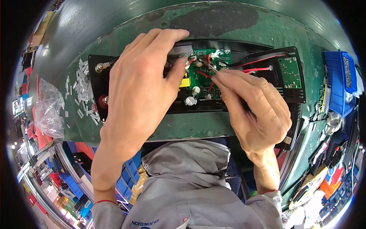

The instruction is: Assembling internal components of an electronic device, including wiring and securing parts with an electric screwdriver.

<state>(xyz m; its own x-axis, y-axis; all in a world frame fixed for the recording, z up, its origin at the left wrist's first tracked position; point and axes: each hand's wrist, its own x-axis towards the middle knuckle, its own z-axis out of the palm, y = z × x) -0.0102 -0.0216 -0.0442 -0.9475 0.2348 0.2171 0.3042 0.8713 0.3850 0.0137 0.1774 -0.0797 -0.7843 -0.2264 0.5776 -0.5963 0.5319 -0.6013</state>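
A black metal housing (100,82) lies open on the green bench, with a green circuit board (225,58) inside. The board carries a copper coil (207,58), a yellow part (185,82), round capacitors (190,100) and red wires (205,74). My left hand (143,76) arches over the left half; its thumb and forefinger are apart, the thumb tip beside a short red wire, the other fingertips hidden. My right hand (257,107) is closed in a pinch on slim metal tweezers (211,67), whose tips reach the board's parts near my left thumb.
Loose clear tube pieces (82,86) lie left of the housing, near a clear plastic bag (49,108). A smaller green board (289,72) sits at the housing's right end. Blue bins (337,82) stand at the far right. The bench's front edge (190,135) runs before my body.
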